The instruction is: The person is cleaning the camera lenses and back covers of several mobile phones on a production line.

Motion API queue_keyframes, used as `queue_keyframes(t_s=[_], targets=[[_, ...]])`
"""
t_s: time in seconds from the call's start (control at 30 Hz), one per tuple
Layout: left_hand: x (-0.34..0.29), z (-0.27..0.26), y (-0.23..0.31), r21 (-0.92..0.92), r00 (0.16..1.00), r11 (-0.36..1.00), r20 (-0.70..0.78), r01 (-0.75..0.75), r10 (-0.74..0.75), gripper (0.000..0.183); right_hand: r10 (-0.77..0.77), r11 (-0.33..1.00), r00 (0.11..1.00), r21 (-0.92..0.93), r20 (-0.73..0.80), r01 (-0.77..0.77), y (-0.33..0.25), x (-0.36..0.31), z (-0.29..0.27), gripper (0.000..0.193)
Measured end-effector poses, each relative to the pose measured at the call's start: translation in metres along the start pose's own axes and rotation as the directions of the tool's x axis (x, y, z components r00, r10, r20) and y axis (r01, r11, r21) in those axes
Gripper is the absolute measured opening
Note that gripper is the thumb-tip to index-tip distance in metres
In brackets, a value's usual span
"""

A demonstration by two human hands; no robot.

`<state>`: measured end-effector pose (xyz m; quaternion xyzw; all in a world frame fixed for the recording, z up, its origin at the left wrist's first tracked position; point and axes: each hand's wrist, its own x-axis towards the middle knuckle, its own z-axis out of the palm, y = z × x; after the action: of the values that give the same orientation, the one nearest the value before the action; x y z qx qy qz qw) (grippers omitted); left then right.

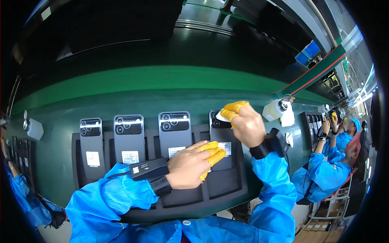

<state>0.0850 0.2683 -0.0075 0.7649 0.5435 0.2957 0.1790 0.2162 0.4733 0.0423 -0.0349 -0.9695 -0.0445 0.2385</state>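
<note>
Four dark grey phones lie face down in a black foam tray point(184, 198), each with a white label and a camera block at its far end. My right hand point(247, 125), in yellow finger cots, pinches a white wipe point(222, 116) against the camera block of the rightmost phone point(223, 133). My left hand point(194, 164), also in yellow finger cots, lies with its fingers stretched over that phone's lower part and label. Its wrist partly covers the third phone point(175, 129). Further left are the second phone point(129, 135) and the first phone point(91, 139).
A solvent bottle point(273, 111) stands beyond my right hand, with white wipes point(287, 116) beside it. Another bottle point(34, 129) is at the left. Further trays hold phones at both sides. At the right, people in blue work clothes point(324, 170) sit along the green bench point(162, 99).
</note>
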Motion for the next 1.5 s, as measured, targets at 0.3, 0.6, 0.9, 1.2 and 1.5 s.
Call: queue_keyframes(t_s=[0.3, 0.6, 0.9, 1.2, 1.5], targets=[[-0.033, -0.055, 0.006, 0.083, 0.99, 0.995, 0.137, -0.054, 0.043, 0.06, 0.124, 0.987, 0.975, -0.126, 0.185, -0.101, -0.018, -0.011, -0.051, 0.021], [-0.103, -0.074, -0.007, 0.175, 0.982, 0.984, 0.189, -0.033, -0.001, 0.06, -0.329, 0.927, 0.944, 0.182, -0.018, 0.326, -0.089, 0.095, 0.047, 0.023], [-0.107, -0.063, -0.026, 0.088, 0.999, 0.995, -0.032, -0.037, 0.04, 0.05, -0.233, 0.961, 0.968, 0.172, 0.092, 0.215, -0.08, 0.072, -0.004, 0.026], [-0.108, -0.059, -0.025, 0.118, 0.998, 0.993, -0.054, -0.024, 0.031, 0.049, -0.373, 0.927, 0.9, 0.131, 0.225, 0.351, -0.081, 0.051, 0.001, 0.024], [-0.104, -0.062, -0.021, 0.114, 0.999, 0.993, -0.024, -0.029, 0.032, 0.049, -0.334, 0.931, 0.941, 0.173, 0.054, 0.32, -0.1, 0.08, 0.033, 0.018]])
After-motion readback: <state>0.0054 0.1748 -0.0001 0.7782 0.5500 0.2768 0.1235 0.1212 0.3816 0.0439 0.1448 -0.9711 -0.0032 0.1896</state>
